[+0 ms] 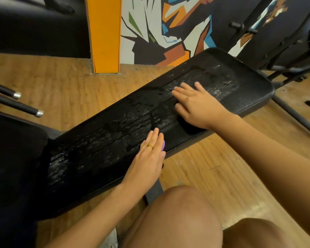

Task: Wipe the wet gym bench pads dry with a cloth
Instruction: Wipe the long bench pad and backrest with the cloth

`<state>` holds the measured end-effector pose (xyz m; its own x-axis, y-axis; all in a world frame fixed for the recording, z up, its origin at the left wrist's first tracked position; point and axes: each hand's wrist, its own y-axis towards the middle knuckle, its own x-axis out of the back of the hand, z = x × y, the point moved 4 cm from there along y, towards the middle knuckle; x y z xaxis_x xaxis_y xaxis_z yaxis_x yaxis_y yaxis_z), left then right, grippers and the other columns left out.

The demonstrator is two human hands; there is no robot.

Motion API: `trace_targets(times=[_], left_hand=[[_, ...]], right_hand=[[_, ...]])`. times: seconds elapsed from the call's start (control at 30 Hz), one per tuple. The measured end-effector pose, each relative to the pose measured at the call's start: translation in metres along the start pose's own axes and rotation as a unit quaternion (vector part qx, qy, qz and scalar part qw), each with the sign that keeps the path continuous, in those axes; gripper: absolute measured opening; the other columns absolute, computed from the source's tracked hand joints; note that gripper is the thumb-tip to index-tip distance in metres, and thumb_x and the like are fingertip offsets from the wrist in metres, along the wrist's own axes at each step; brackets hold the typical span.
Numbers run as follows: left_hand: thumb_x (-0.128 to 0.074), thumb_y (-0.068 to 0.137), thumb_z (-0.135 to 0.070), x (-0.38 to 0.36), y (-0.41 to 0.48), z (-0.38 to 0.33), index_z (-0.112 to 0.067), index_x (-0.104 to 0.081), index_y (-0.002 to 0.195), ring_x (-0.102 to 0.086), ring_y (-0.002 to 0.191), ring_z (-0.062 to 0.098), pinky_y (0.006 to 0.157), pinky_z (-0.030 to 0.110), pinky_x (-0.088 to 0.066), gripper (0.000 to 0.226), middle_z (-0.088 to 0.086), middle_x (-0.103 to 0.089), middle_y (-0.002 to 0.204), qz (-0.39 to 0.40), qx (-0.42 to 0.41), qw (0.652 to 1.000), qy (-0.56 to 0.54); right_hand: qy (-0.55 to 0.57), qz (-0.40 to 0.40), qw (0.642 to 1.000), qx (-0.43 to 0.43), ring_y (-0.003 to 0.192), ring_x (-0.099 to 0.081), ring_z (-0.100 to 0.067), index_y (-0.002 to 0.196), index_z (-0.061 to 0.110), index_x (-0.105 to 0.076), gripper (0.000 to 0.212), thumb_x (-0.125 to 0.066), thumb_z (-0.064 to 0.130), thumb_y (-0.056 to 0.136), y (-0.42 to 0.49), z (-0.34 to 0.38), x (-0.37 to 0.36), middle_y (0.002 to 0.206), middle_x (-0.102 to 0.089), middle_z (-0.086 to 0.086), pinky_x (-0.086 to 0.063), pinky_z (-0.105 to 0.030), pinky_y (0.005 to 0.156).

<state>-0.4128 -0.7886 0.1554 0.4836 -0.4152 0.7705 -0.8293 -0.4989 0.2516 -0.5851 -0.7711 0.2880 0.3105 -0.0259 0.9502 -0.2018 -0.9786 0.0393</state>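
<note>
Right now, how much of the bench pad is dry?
Done: nothing obvious; water beads cover most of the bench pad. In hand: the right hand lies flat over a dark object, the left hand over a purple object. Left: nearly the whole pad.

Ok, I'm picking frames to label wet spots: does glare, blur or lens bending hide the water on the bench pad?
Head view: water reads as pale sheen and droplets on the bench pad, no blown-out glare; the right hand looks slightly soft; the wide lens bows its edges; the left end is shadowed.

Black bench pad [115, 133], purple object [163, 146], orange pillar [105, 33], multicoloured angular mural [168, 24], brown wood-grain floor [61, 83].
</note>
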Motion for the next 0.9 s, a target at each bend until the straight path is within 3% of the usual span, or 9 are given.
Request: trace_targets(times=[0.17, 0.37, 0.5, 0.6, 0.73, 0.9], left_hand=[[-0.039, 0.108, -0.013, -0.001, -0.008, 0.006, -0.016, -0.001, 0.160, 0.007, 0.155, 0.013, 0.124, 0.025, -0.005, 0.065, 0.002, 0.008, 0.169, -0.006, -0.002, 1.000, 0.022], [-0.046, 0.102, -0.002, -0.002, -0.057, 0.047, -0.022, 0.014, 0.153, 0.012, 0.154, 0.011, 0.126, 0.027, -0.012, 0.081, -0.004, 0.017, 0.165, 0.020, 0.031, 0.998, 0.044], [-0.042, 0.104, -0.002, 0.004, -0.081, 0.071, -0.022, 0.006, 0.157, 0.010, 0.154, 0.008, 0.126, 0.030, -0.017, 0.075, -0.008, 0.016, 0.163, 0.022, 0.095, 0.994, 0.045], [-0.040, 0.107, -0.006, 0.005, -0.059, 0.050, -0.019, -0.002, 0.161, 0.010, 0.153, 0.007, 0.126, 0.030, -0.014, 0.068, -0.006, 0.012, 0.167, 0.004, 0.131, 0.991, 0.017], [-0.042, 0.106, -0.005, -0.001, -0.037, 0.024, -0.015, -0.008, 0.161, 0.008, 0.155, 0.012, 0.122, 0.031, -0.018, 0.066, -0.002, 0.010, 0.169, -0.031, 0.124, 0.992, -0.014], [-0.043, 0.105, -0.003, -0.004, -0.066, 0.050, -0.019, -0.006, 0.161, 0.008, 0.153, 0.005, 0.120, 0.020, -0.006, 0.069, -0.011, 0.014, 0.165, -0.024, 0.120, 0.992, -0.010]], right_hand=[[0.005, 0.057, 0.998, -0.003, 0.156, -0.009, -0.022, 0.160, 0.016, -0.024, 0.061, -0.023, 0.047, 0.107, 0.001, 0.027, -0.035, 0.168, -0.020, -0.004, -0.001, -0.049, 0.125], [-0.009, 0.045, 0.999, -0.005, 0.156, -0.010, -0.022, 0.161, 0.016, -0.023, 0.065, -0.020, 0.050, 0.105, 0.002, 0.026, -0.041, 0.168, -0.019, -0.004, -0.003, -0.048, 0.125], [-0.004, 0.037, 0.999, -0.005, 0.155, -0.015, -0.022, 0.159, 0.015, -0.028, 0.077, -0.008, 0.055, 0.096, 0.001, 0.028, -0.040, 0.167, -0.024, -0.005, -0.007, -0.050, 0.125], [-0.004, 0.040, 0.999, -0.012, 0.156, -0.014, -0.022, 0.159, 0.016, -0.027, 0.071, -0.011, 0.053, 0.101, 0.002, 0.028, -0.041, 0.167, -0.023, -0.004, -0.007, -0.050, 0.125], [-0.011, 0.036, 0.999, -0.012, 0.154, -0.021, -0.024, 0.156, 0.013, -0.035, 0.085, -0.004, 0.058, 0.091, 0.001, 0.030, -0.040, 0.164, -0.030, -0.006, -0.011, -0.052, 0.124], [-0.009, 0.030, 0.999, -0.014, 0.154, -0.021, -0.024, 0.157, 0.013, -0.034, 0.075, -0.013, 0.053, 0.097, 0.000, 0.030, -0.038, 0.164, -0.030, -0.006, -0.011, -0.051, 0.124]])
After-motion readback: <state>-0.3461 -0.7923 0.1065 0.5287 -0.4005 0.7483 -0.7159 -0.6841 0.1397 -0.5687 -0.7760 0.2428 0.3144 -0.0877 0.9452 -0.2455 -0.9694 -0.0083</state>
